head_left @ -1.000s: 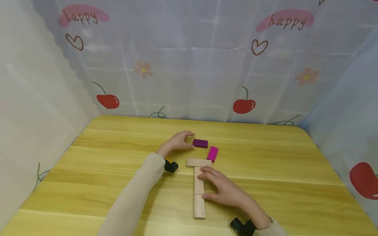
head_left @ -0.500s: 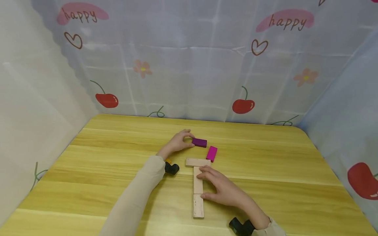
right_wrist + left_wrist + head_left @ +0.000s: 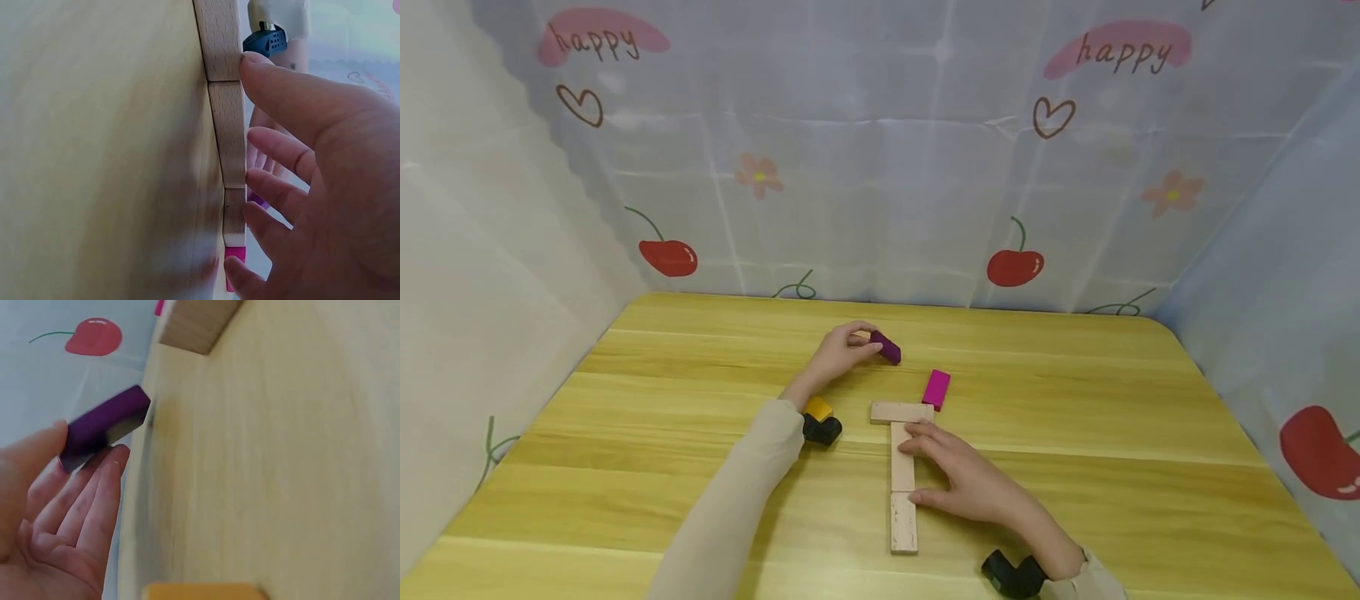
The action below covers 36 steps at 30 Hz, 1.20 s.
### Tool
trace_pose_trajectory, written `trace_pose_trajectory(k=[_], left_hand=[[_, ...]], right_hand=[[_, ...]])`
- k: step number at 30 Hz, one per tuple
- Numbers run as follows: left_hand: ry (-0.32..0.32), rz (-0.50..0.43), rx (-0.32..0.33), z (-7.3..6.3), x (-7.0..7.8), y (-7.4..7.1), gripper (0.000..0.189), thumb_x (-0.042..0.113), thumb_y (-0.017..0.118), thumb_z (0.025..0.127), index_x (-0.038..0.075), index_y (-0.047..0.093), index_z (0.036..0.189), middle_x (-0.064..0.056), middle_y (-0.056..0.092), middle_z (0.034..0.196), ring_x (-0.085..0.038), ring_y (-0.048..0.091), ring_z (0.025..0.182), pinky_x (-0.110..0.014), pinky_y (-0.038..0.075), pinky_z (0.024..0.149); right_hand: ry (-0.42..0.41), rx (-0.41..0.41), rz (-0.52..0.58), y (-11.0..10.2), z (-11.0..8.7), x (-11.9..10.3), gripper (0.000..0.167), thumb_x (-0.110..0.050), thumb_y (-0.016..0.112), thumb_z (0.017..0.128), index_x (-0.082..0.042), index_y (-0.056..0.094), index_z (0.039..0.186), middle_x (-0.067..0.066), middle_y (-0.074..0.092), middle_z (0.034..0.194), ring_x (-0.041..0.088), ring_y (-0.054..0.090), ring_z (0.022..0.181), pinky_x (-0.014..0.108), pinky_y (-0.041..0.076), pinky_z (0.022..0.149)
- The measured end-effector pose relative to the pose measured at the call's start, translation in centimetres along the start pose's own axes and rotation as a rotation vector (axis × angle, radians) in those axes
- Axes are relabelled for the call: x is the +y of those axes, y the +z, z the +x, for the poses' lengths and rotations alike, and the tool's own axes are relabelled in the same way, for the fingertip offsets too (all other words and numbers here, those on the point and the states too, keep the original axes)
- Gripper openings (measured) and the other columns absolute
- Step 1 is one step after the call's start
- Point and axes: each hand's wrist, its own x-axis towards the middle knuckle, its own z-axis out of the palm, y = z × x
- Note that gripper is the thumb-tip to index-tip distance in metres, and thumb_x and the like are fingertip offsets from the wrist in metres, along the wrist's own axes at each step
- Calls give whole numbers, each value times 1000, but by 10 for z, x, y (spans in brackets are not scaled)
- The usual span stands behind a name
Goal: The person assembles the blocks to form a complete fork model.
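My left hand (image 3: 833, 354) pinches a dark purple block (image 3: 886, 347) between thumb and fingertips. The block is tilted and lifted off the table, as the left wrist view shows of the purple block (image 3: 109, 425). Three plain wooden blocks lie flat in a T: one crosswise block (image 3: 895, 412) at the far end, then a middle block (image 3: 901, 471) and a near block (image 3: 904, 525) end to end. Over the stem's right side, my right hand (image 3: 973, 479) rests with loosely spread fingers. Its thumb touches the edge near the joint of the two stem blocks.
A magenta block (image 3: 936, 389) lies at an angle by the crosswise block's right end. Beside my left wrist, a yellow block (image 3: 818, 408) is partly hidden by the black wrist camera (image 3: 822, 430). A printed curtain (image 3: 880, 208) hangs behind the wooden table (image 3: 1112, 500).
My left hand has taken hold of the purple block, lifted it and carried it slightly left and away. More of the yellow block now shows. My right hand stays on the wooden blocks.
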Motion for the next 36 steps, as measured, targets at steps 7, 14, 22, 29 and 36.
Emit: trace_pose_trajectory(k=[7,14,22,29,36], left_hand=[[-68,-359,3,-6,3,-3,42,0,52,95,-1,45,137,-28,57,115,-33,60,101,-36,49,86],[-67,-343,-104,-7,10,7,35,0,48,97,-5,50,131,-23,51,127,-27,58,105,-36,47,89],[-46,-192,-220,-13,12,19,29,0,48,97,-7,57,124,-20,58,119,-24,59,102,-33,49,86],[-11,-136,-248,-17,10,22,28,1,47,97,-6,59,121,-18,59,116,-23,58,102,-32,50,85],[21,26,-231,-18,7,24,28,8,57,94,2,62,121,-8,63,111,-18,59,97,-29,49,83]], right_hand=[[10,-2,10,0,0,-1,50,-36,68,86,-14,52,128,8,34,146,27,20,137,47,23,107],[15,-4,10,0,-1,0,50,-36,68,86,-15,52,129,7,34,146,27,19,137,48,22,107],[-2,-5,10,1,0,0,52,-35,68,86,-12,51,130,9,33,146,27,17,138,49,19,108],[-9,4,9,1,0,1,51,-35,68,86,-12,51,129,11,33,146,30,18,137,52,17,107],[-4,-5,16,1,0,1,52,-36,67,87,-12,51,130,11,32,147,30,17,137,56,15,106]])
